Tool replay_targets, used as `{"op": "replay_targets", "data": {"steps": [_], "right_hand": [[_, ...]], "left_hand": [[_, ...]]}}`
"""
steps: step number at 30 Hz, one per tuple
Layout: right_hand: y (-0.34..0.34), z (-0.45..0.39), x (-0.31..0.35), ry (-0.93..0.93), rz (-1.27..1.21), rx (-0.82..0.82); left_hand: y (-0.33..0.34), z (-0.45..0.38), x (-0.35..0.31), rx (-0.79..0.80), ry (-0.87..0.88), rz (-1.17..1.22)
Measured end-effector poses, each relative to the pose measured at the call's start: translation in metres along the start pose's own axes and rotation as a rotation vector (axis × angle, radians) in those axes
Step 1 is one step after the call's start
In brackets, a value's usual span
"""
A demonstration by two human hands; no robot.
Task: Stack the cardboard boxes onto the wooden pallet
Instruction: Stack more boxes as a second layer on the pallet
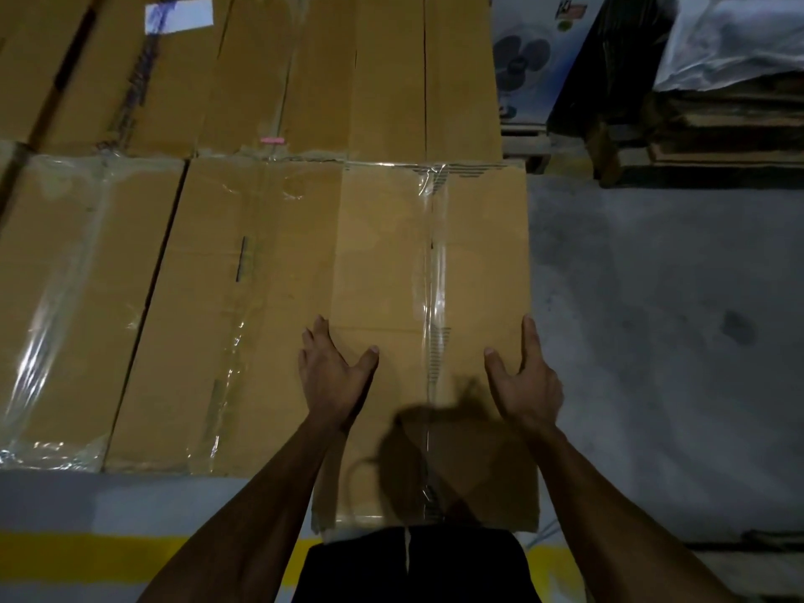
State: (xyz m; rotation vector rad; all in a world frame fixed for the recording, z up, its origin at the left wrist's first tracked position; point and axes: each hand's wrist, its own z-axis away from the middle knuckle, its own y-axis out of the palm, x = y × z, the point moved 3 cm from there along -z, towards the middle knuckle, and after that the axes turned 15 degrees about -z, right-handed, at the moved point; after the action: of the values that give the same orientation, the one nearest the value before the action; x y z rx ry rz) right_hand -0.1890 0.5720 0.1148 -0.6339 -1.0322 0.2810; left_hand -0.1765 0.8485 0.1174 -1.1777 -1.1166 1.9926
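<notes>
A taped brown cardboard box [387, 263] lies in front of me, at the right end of a row of similar boxes. My left hand [333, 376] rests flat on its left top edge, fingers spread. On the box's right top edge lies my right hand [524, 380], with its fingers along the side. Neither hand wraps around the box. Two neighbouring taped boxes [217, 298] [74, 276] sit to the left. A further row of boxes [313, 76] lies behind. The wooden pallet under them is hidden.
Grey concrete floor [652, 341] lies to the right. A printed fan carton [528, 58] and another loaded pallet [718, 141] with a plastic-wrapped load stand at the back right. A yellow floor line [87, 559] runs along the near edge.
</notes>
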Motion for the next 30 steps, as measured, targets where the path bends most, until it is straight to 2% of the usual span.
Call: {"op": "replay_targets", "data": {"steps": [18,25,30], "right_hand": [[0.017,-0.025,-0.002,-0.037,0.062,-0.019],[0.025,-0.041,-0.004,-0.040,0.105,0.005],[0.027,-0.045,-0.001,-0.040,0.127,0.025]], "left_hand": [[0.011,-0.019,-0.002,-0.009,0.053,-0.139],[0.025,-0.025,0.007,-0.017,0.200,-0.412],[0.031,-0.030,0.009,-0.018,0.235,-0.529]]}}
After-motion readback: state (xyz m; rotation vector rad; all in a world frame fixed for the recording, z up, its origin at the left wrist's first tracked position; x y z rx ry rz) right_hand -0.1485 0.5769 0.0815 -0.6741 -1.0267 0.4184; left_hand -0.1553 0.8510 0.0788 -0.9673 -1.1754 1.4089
